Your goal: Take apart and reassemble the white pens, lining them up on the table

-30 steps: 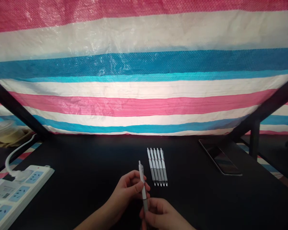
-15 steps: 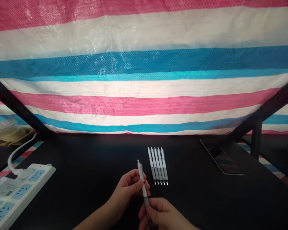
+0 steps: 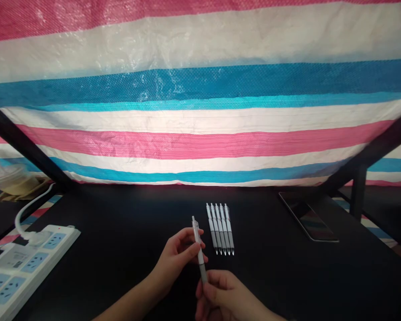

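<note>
Nearest to you, your right hand point(image 3: 225, 292) is pinched around the lower end of a pen point(image 3: 201, 257), thumb and fingers together at its grey section; the writing tip is hidden among them. Just beyond, your left hand point(image 3: 178, 252) clamps the same pen by its white barrel, thumb on the near side and fingertips showing past the far side. The pen thus runs through both grips above the black table point(image 3: 270, 276), tilted a little to your left, with its clip and push-button end standing clear of your left fingers. A short stretch of barrel and grey section shows between your two hands.

Off to your left lies a white power strip point(image 3: 40, 276) with blue socket faces. Ahead, just right of the held pen, five matching pens point(image 3: 220, 229) lie side by side, buttons pointing away from you. Farther right, a dark phone point(image 3: 309, 218) lies flat. At the far left is a lidded cup point(image 3: 10, 178), and behind everything hangs a striped sheet point(image 3: 200, 120).
</note>
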A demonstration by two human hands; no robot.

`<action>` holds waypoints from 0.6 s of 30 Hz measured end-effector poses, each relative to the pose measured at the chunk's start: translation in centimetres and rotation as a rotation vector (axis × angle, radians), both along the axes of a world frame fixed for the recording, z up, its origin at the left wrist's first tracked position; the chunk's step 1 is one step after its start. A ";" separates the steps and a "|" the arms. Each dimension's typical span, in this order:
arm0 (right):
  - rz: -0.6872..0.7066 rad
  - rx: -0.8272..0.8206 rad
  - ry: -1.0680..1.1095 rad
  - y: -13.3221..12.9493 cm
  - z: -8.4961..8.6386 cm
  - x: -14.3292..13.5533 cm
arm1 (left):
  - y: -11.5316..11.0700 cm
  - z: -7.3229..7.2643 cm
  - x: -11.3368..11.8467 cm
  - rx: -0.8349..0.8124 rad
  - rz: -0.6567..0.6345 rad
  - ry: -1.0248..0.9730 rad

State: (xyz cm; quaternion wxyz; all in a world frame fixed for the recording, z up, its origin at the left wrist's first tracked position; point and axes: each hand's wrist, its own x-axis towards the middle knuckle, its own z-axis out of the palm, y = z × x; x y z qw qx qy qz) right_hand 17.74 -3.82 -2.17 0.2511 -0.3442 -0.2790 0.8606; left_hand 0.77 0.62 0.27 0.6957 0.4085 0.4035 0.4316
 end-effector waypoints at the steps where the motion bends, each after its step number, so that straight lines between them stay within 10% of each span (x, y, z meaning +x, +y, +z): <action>1: 0.007 0.004 0.013 0.0 -0.3 0.0 | 0.0 0.0 0.0 -0.008 -0.008 -0.023; 18: 0.010 -0.039 0.186 0.3 2.0 0.4 | 0.1 0.5 -0.1 0.031 0.015 -0.040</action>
